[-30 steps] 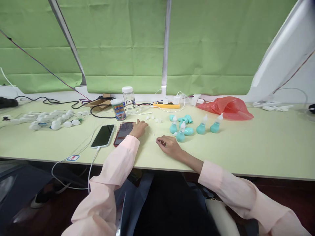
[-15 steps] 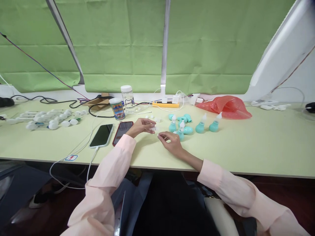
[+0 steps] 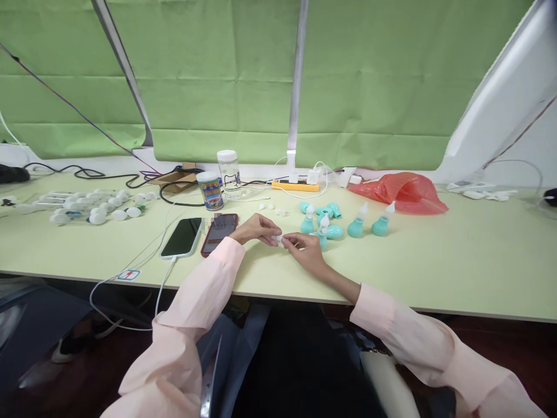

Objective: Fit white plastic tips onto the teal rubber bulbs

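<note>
Between my two hands is a small white piece (image 3: 279, 238), pinched by the fingertips of both. My left hand (image 3: 260, 229) closes on it from the left and my right hand (image 3: 303, 247) from the right, just above the table. Right of my hands stand teal bulbs with white tips, one (image 3: 322, 232) close by and two more (image 3: 355, 223), (image 3: 380, 222) farther right. Loose teal bulbs (image 3: 333, 232) lie among them. Several small white pieces (image 3: 281, 212) lie behind my hands. The exact shape of the held piece is too small to tell.
Two phones (image 3: 181, 237), (image 3: 220, 234) lie left of my hands, one with a cable. Behind them stand a patterned tub (image 3: 210, 191) and a clear jar (image 3: 229, 171). A power strip (image 3: 295, 186), a red plastic bag (image 3: 400, 193) and white-capped tubes (image 3: 85, 204) lie farther off.
My left hand has moved down and right, away from the white pieces behind it, and now meets my right hand at the small white piece. The view has shifted slightly.
</note>
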